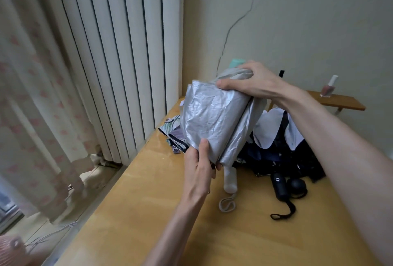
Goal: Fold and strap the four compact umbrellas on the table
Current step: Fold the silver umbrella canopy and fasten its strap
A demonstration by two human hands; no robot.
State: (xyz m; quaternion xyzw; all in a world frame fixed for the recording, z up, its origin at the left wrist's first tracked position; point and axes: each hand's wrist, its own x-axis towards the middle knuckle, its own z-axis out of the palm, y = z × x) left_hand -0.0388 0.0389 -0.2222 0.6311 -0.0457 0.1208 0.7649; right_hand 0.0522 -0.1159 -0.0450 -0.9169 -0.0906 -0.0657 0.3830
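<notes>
Silver umbrella (212, 117), axis tilted up and away: left hand (200, 168) pinches its near end, right hand (248, 80) grips its far tip.

1x silver umbrella (212, 117); 1x patterned umbrella (173, 131); 2x dark umbrellas (276, 155); 1x btl (327, 89).

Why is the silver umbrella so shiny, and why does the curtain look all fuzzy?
Head view: the silver umbrella bounces soft light off its crinkles; head view: the table has pale glare near the radiator; head view: the curtain at the left edge is blurred and stretched by the wide-angle lens.
</notes>
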